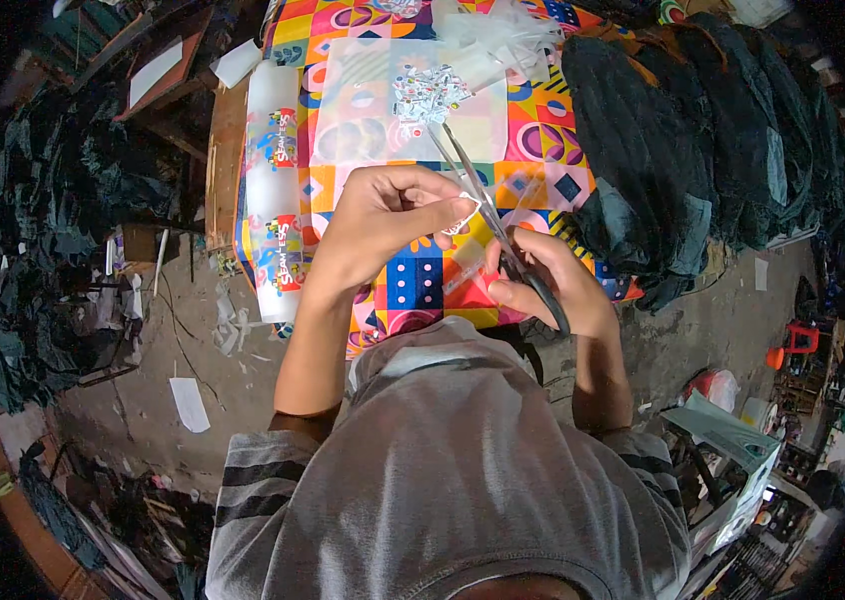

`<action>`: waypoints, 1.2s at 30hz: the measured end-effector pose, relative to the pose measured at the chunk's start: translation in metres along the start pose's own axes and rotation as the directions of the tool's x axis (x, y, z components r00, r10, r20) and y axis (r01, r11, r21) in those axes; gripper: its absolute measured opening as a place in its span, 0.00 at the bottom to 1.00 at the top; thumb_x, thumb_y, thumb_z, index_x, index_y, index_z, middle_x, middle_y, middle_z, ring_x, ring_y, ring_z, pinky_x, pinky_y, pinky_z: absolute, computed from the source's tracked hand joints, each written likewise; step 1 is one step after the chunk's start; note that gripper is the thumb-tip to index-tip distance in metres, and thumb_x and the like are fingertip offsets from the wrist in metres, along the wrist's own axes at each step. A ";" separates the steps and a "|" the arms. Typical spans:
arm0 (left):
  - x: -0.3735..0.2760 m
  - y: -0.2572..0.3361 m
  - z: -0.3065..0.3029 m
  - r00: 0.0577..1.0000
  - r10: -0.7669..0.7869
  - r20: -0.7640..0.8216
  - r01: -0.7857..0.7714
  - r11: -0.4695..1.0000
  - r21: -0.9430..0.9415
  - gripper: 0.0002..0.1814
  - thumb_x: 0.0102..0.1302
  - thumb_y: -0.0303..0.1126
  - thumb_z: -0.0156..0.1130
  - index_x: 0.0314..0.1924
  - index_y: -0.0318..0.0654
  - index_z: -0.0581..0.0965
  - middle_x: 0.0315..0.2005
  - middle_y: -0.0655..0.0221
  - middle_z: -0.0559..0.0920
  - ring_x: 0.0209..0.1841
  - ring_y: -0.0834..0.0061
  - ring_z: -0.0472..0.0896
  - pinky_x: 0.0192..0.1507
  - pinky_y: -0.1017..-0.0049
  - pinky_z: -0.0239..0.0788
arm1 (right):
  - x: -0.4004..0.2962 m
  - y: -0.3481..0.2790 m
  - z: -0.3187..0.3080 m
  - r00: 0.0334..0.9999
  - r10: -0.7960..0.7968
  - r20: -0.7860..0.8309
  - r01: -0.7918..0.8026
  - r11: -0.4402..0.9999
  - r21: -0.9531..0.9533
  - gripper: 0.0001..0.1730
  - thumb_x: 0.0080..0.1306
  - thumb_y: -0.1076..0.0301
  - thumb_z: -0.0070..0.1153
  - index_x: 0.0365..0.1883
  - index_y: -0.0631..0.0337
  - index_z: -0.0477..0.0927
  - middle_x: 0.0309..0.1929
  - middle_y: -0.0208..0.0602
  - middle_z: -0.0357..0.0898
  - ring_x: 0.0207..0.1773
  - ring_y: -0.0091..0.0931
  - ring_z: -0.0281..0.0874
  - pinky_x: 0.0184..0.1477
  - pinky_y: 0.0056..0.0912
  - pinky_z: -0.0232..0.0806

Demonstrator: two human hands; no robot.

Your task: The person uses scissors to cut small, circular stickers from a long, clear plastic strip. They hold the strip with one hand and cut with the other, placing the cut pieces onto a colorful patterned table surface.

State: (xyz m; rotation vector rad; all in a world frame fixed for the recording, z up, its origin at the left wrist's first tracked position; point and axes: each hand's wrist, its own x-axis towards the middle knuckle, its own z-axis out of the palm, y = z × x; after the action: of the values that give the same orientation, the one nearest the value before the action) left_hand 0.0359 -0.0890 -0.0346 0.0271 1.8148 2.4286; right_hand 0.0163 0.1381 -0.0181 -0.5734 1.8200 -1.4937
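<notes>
My left hand (400, 217) pinches a small white printed cutout (462, 216) between thumb and fingers. In my right hand (554, 281) is a pair of scissors (501, 236) with dark handles; its long metal blades point up and to the left, just beside the cutout, and look slightly parted. Beyond the blade tips, a pile of small printed cutouts (430, 94) rests on a translucent sheet (355, 135). A strip of clear film (467, 274) lies below my hands on the brightly patterned cloth (411, 319) covering the table.
A roll of printed translucent film (276, 195) lies along the table's left edge. Crumpled clear plastic (501, 37) is at the far side. Dark garments (640, 150) are heaped at the right, and more dark fabric (55, 180) hangs at the left. Paper scraps (190, 405) lie on the floor.
</notes>
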 end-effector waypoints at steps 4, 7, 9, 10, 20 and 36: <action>0.001 0.001 -0.002 1.000 -0.011 0.008 0.011 1.000 0.018 0.09 0.62 0.27 0.69 0.39 0.27 0.83 0.28 0.67 0.84 0.27 0.83 0.80 0.31 0.82 0.72 | 0.001 0.004 -0.004 0.999 -0.026 0.021 0.027 0.999 -0.041 0.11 0.62 0.70 0.66 0.33 0.61 0.74 0.25 0.22 0.69 0.29 0.12 0.64 0.31 0.18 0.57; 0.000 0.001 0.000 1.000 -0.011 -0.007 0.011 0.999 0.031 0.09 0.63 0.27 0.68 0.39 0.27 0.83 0.28 0.69 0.84 0.28 0.84 0.78 0.31 0.82 0.71 | 0.001 0.003 -0.004 1.000 -0.004 -0.006 0.003 0.998 -0.070 0.12 0.62 0.70 0.66 0.31 0.61 0.73 0.24 0.23 0.69 0.28 0.12 0.63 0.29 0.19 0.57; -0.001 0.000 0.003 1.000 0.001 -0.028 0.000 0.999 0.036 0.09 0.64 0.28 0.67 0.39 0.28 0.83 0.29 0.70 0.83 0.28 0.85 0.77 0.31 0.82 0.69 | 0.001 0.000 -0.003 1.000 0.005 -0.026 -0.007 0.997 -0.080 0.12 0.62 0.70 0.66 0.31 0.61 0.73 0.24 0.23 0.69 0.28 0.12 0.64 0.29 0.19 0.57; -0.002 -0.001 0.005 0.999 0.013 -0.038 -0.011 0.999 0.039 0.09 0.65 0.29 0.66 0.39 0.28 0.83 0.29 0.71 0.83 0.28 0.85 0.76 0.31 0.83 0.68 | 0.001 -0.001 -0.003 0.999 0.010 -0.037 -0.013 0.996 -0.086 0.12 0.62 0.70 0.66 0.31 0.61 0.73 0.24 0.24 0.69 0.27 0.12 0.64 0.29 0.19 0.57; -0.001 0.002 0.001 1.000 0.026 -0.005 -0.025 0.986 0.166 0.07 0.64 0.27 0.66 0.39 0.28 0.83 0.27 0.72 0.82 0.28 0.88 0.75 0.31 0.84 0.67 | 0.002 -0.004 -0.011 0.999 -0.013 0.029 0.018 0.985 -0.169 0.13 0.60 0.69 0.68 0.33 0.62 0.73 0.30 0.26 0.73 0.32 0.14 0.70 0.35 0.19 0.64; 0.001 0.012 0.002 0.999 -0.017 0.042 0.008 0.979 0.206 0.07 0.63 0.24 0.66 0.39 0.27 0.84 0.29 0.71 0.84 0.30 0.88 0.77 0.33 0.84 0.69 | 0.003 0.000 -0.012 0.999 -0.035 0.019 0.038 0.982 -0.185 0.13 0.61 0.69 0.68 0.31 0.62 0.74 0.24 0.24 0.72 0.27 0.13 0.68 0.29 0.20 0.60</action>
State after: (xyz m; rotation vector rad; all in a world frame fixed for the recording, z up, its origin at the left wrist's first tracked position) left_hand 0.0340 -0.0909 -0.0222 0.0846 2.0315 2.2036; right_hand 0.0054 0.1435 -0.0173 -0.7099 1.9586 -1.3481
